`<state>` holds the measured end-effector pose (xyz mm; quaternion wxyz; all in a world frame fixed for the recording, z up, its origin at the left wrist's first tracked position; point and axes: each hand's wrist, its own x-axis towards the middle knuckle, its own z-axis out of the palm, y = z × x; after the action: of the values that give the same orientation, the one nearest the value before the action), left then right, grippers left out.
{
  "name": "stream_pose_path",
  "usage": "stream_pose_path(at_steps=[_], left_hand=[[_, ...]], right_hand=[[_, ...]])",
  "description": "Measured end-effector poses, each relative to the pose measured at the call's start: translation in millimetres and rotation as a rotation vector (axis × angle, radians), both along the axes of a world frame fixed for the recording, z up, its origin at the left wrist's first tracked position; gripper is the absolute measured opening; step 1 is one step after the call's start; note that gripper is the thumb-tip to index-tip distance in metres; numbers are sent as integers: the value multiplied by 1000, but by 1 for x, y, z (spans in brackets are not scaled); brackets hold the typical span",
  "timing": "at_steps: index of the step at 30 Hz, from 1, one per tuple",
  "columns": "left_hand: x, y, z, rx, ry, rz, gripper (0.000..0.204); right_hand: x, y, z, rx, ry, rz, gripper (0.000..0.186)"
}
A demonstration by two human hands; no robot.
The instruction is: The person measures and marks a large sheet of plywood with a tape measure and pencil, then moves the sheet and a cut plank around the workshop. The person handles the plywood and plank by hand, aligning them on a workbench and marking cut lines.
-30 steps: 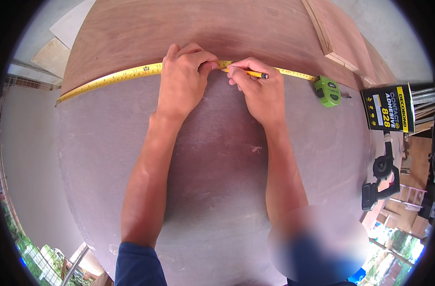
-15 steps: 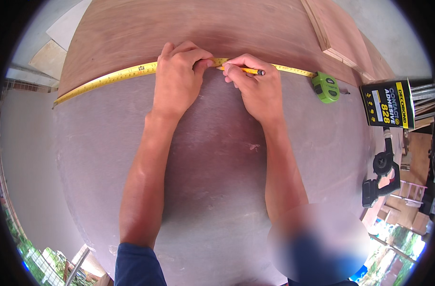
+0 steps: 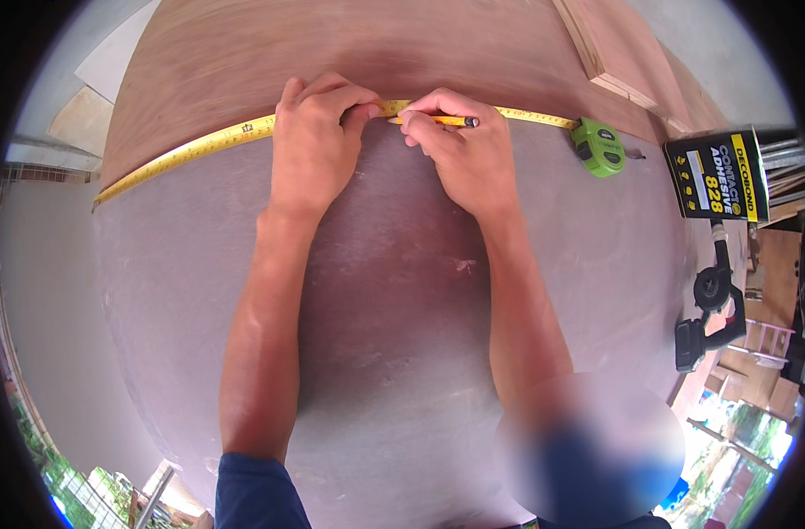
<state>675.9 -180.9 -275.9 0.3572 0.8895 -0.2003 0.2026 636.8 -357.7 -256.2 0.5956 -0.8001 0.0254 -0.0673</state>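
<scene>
A yellow tape measure blade is drawn out across a large brown board. It runs from the board's left edge to the green tape measure case at the right. My left hand is closed over the blade, thumb and forefinger pinching its edge near the middle. Just to the right, my right hand grips a yellow pencil. The pencil lies nearly level, its tip at the near edge of the blade, close to my left thumb. Part of the blade is hidden under both hands.
Beyond the blade lies a reddish wooden sheet, with a thick plywood piece at the far right. By the right edge stand a black and yellow adhesive tin and a black cordless blower. A blurred patch covers my right sleeve.
The view has shifted slightly, so the board and tape sit a little further left and higher. The pencil lies more level. Both hands keep nearly the same place on the blade.
</scene>
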Motion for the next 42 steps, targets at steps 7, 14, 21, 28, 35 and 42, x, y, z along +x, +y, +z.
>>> stream_pose_path(at_steps=[7,14,21,28,35,42], left_hand=[[1,1,0,14,-25,-32,5],[0,0,2,17,-43,-31,5],[0,0,2,24,-33,-35,6],[-1,1,6,20,36,-37,8],[-4,0,7,107,-41,-5,12],[-6,-1,15,254,-377,102,5]], right_hand=[[1,-3,-4,-18,-67,22,12],[0,-7,-5,-30,-25,57,14],[4,-6,-10,-12,-101,24,13],[-2,-16,2,579,-33,-61,25],[-11,-51,27,-5,-286,-344,38],[-44,-157,66,-1133,48,-155,47]])
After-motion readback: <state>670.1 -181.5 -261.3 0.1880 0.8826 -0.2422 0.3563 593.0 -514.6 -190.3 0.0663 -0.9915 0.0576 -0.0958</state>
